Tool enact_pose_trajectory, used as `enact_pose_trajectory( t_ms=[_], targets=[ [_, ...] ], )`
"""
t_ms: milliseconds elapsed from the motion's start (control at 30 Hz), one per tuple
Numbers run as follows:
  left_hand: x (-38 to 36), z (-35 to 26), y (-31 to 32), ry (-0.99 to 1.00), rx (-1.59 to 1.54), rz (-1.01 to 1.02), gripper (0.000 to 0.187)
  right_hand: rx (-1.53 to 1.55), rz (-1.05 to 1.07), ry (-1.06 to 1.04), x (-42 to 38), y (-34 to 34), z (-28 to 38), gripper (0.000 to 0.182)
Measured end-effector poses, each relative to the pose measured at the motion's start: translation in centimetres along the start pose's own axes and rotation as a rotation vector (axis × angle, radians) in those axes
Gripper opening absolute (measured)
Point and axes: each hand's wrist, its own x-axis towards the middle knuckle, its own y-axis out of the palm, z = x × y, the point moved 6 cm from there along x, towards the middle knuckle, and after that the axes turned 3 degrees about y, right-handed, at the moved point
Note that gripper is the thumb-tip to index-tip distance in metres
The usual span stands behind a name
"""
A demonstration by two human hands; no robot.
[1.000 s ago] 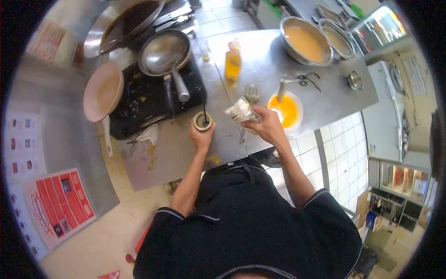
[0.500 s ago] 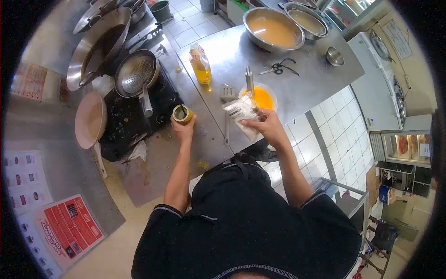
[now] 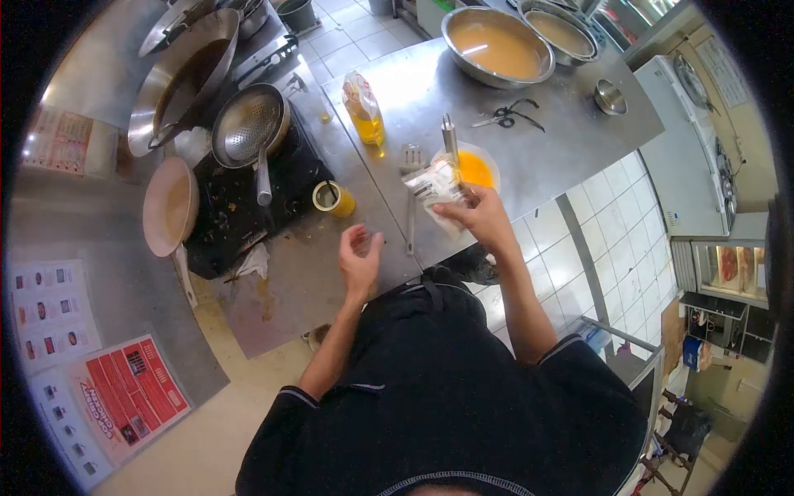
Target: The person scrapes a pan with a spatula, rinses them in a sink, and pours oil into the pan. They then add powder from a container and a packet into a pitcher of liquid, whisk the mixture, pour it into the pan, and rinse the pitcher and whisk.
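Note:
My right hand (image 3: 482,217) pinches a small clear plastic bag of white powder (image 3: 433,185), held over the near side of a white bowl of beaten egg (image 3: 477,168). A whisk (image 3: 450,136) stands in that bowl with its handle pointing up. My left hand (image 3: 361,253) is empty, with curled fingers apart from the thumb, just above the steel counter. Close beyond it, a yellow open jar (image 3: 334,199) stands beside the stove with a dark utensil in it. A slotted turner (image 3: 412,158) lies between the jar and the bowl.
A bottle of yellow oil (image 3: 364,112) stands farther back. Scissors (image 3: 506,115) and a small metal cup (image 3: 609,97) lie to the right. A large steel bowl of orange liquid (image 3: 497,50) sits behind. On the left, the stove (image 3: 217,211) holds a perforated pan (image 3: 248,128) and a pink pan (image 3: 170,208).
My left hand has let go of the yellow jar and drawn back toward my body, to the right. My right hand still holds the bag near the bowl.

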Motion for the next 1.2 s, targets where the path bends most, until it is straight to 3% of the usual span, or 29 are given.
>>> enact_pose_trajectory(
  t_ms=[100,200,333,433,567,700,900,1000,1067,1200],
  targets=[
    [0.5,-7.7,3.5,-0.024,-0.522,0.300,0.049,-0.247,0.058,-0.089,0.2,0.3,1.4,0.050],
    [1.2,-12.0,6.5,-0.244,-0.939,0.493,0.046,-0.358,0.043,-0.174,-0.6,1.1,3.1,0.057],
    [2.4,-12.7,7.7,-0.234,-1.013,0.524,0.044,-0.199,0.027,-0.307,-2.9,0.5,6.5,0.054],
    [2.7,-12.3,7.6,-0.240,-1.057,0.557,0.045,0.191,-0.022,-0.127,-3.2,-1.9,4.9,0.041],
    [2.7,-11.6,8.3,-0.301,-1.050,0.651,0.043,0.184,-0.139,-0.134,-1.8,-5.6,4.0,0.044],
    [1.8,-11.7,9.8,-0.395,-1.003,0.794,0.041,0.188,0.054,-0.262,1.0,-6.0,6.6,0.050],
    [-0.5,-12.4,12.6,-0.679,-0.851,1.061,0.037,-0.129,0.799,0.521,4.6,-3.0,2.8,0.059],
    [-2.2,-11.6,13.7,-0.758,-0.750,1.080,0.033,-0.291,0.822,0.537,2.8,-2.2,1.4,0.059],
    [-2.7,-11.2,13.6,-0.800,-0.733,1.047,0.033,-0.234,0.981,0.591,1.6,-1.2,-2.1,0.053],
    [-3.3,-9.3,13.3,-0.919,-0.769,1.038,0.033,-0.104,0.875,0.750,-1.0,-1.4,-4.5,0.046]
  ],
)
